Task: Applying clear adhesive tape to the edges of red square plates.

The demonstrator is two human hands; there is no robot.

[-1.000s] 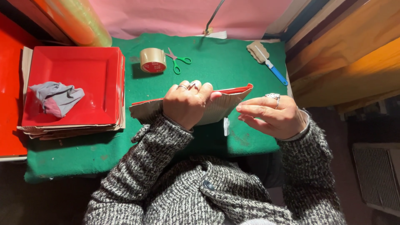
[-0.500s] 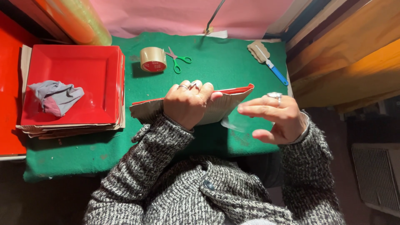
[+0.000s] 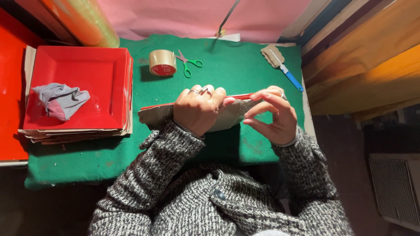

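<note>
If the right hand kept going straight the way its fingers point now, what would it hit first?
Its fingers point left, so the right hand would probably first meet the flat red-and-brown cardboard tray held on edge, at its right end. The fingertips look almost on it already, though depth is unclear. The left hand lies just beyond.

Green felt-covered table (image 3: 245, 57); pink wall (image 3: 197, 17) behind; wooden boards (image 3: 367, 74) right.

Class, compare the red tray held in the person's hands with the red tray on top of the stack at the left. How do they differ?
The held tray stands on edge, showing its brown underside; the stacked tray lies flat, red face up. The held tray is gripped by the left hand, with the right hand at its end; the stacked tray is untouched. The stacked tray carries a crumpled grey cloth; the held tray carries nothing. Both show red.
</note>
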